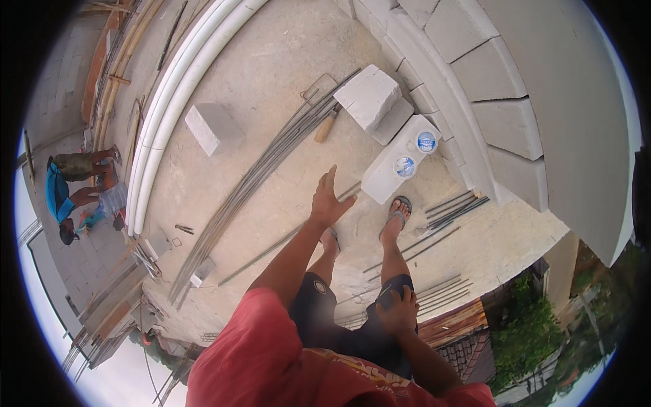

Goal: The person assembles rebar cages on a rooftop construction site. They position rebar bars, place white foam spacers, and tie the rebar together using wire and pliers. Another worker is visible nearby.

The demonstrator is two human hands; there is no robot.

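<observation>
My left hand [330,201] reaches out over the concrete floor with its fingers stretched and nothing in them. Just beyond and to its right lies a white block [381,178], with two round, blue-and-white-topped containers [405,167] on it. My right hand [399,311] rests on my right leg, fingers spread over the dark shorts [384,292], and holds nothing. Past the left hand, a wooden-handled tool [325,127] lies beside a bundle of long grey steel rods [261,163]. Two rough-edged white blocks [369,98] sit farther off, near the wall.
A curved wall of pale blocks [488,81] rises on the right. White pipes [157,112] run along the left, where a co-worker [64,197] bends over. A lone block [210,129] stands left of the rods. More rods [458,211] lie near the floor's edge at lower right.
</observation>
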